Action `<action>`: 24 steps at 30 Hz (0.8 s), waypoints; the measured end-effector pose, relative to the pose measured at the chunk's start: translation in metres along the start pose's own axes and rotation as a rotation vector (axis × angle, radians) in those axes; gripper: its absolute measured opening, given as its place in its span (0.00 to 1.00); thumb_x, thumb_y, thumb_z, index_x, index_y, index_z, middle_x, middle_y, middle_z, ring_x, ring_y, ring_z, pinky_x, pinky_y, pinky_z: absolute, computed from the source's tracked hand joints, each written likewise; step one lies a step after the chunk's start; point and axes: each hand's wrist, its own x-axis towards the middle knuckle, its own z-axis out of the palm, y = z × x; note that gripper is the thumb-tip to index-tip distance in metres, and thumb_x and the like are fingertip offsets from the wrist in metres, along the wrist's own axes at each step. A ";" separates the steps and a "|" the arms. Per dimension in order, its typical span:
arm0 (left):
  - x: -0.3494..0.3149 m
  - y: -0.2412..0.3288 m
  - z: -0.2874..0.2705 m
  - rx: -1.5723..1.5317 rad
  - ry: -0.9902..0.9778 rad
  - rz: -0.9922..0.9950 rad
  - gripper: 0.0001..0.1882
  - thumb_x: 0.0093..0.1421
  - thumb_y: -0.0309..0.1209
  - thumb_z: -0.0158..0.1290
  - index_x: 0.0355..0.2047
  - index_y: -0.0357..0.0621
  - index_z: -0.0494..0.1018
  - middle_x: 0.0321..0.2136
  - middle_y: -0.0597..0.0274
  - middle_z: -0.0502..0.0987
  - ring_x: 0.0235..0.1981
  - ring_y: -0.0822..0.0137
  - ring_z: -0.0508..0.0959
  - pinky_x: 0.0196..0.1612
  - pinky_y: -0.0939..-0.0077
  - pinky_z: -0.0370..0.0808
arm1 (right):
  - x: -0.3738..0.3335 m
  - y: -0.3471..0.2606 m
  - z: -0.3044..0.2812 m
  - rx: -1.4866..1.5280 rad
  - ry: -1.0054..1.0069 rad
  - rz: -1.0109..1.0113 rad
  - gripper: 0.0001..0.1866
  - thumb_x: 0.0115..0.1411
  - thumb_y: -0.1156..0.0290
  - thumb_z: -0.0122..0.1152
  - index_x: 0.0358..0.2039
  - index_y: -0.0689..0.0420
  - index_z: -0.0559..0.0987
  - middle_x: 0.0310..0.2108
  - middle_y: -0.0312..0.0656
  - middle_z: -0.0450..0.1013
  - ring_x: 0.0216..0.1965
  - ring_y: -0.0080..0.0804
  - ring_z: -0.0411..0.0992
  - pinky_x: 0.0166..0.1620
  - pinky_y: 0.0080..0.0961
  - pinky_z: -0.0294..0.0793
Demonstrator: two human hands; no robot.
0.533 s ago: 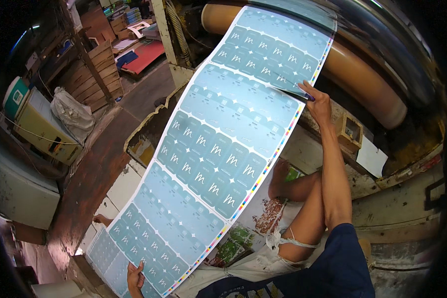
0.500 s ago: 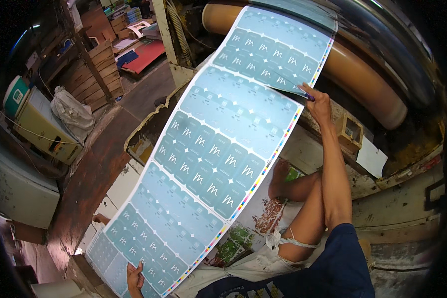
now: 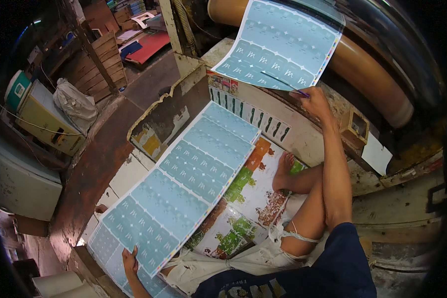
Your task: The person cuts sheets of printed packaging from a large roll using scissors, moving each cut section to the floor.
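A long blue-green printed sheet slopes down from the upper middle to the lower left, over more printed sheets at the lower left. My left hand grips its lower left edge. At the upper right, my right hand is closed on a thin, long-bladed knife with a purple handle. The blade lies along the lower edge of the printed web, which hangs from the machine's rollers. A gap separates the web from the sheet. My left fingertips are partly hidden.
A brown roller crosses the upper right. Below it, a small wooden box and a white card sit on a ledge. My bare foot rests on a printed surface. A wooden partition stands left of the sheet.
The sheet has come fully apart from the web and dropped toward the lower left, uncovering the printed surface and panel beneath. The knife's blade now shows. Both hands remain in nearly the same places.
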 end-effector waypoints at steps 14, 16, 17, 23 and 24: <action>0.083 -0.060 0.054 -0.125 0.033 0.098 0.18 0.59 0.22 0.56 0.49 0.31 0.70 0.43 0.52 0.77 0.40 0.61 0.77 0.44 0.68 0.74 | -0.062 -0.129 -0.011 0.045 -0.188 0.133 0.10 0.54 0.69 0.60 0.31 0.60 0.84 0.12 0.48 0.72 0.10 0.31 0.68 0.19 0.30 0.68; 0.111 -0.087 -0.022 0.085 0.180 0.259 0.27 0.56 0.29 0.60 0.53 0.29 0.66 0.45 0.49 0.76 0.43 0.57 0.76 0.47 0.64 0.73 | -0.048 -0.158 0.008 0.117 -0.227 0.072 0.10 0.54 0.67 0.61 0.31 0.60 0.84 0.12 0.48 0.72 0.10 0.31 0.68 0.19 0.30 0.68; 0.117 -0.092 -0.047 0.291 0.253 0.386 0.38 0.53 0.36 0.64 0.58 0.27 0.61 0.47 0.47 0.75 0.45 0.52 0.76 0.50 0.60 0.72 | -0.045 -0.168 0.011 0.130 -0.257 0.073 0.11 0.54 0.66 0.62 0.30 0.61 0.84 0.13 0.49 0.72 0.11 0.32 0.68 0.20 0.31 0.68; 0.053 -0.101 0.091 1.059 0.101 0.223 0.75 0.36 0.56 0.70 0.66 0.32 0.28 0.64 0.37 0.50 0.67 0.40 0.45 0.68 0.52 0.44 | -0.060 -0.170 0.001 -0.045 -0.313 0.080 0.15 0.53 0.61 0.66 0.30 0.62 0.83 0.17 0.55 0.74 0.18 0.43 0.73 0.27 0.36 0.72; 0.046 -0.101 0.095 1.087 0.018 0.064 0.74 0.36 0.56 0.69 0.67 0.35 0.30 0.66 0.39 0.46 0.67 0.41 0.41 0.69 0.51 0.41 | -0.059 -0.175 0.003 -0.071 -0.326 0.033 0.16 0.53 0.60 0.67 0.30 0.63 0.83 0.19 0.56 0.74 0.20 0.45 0.74 0.28 0.37 0.72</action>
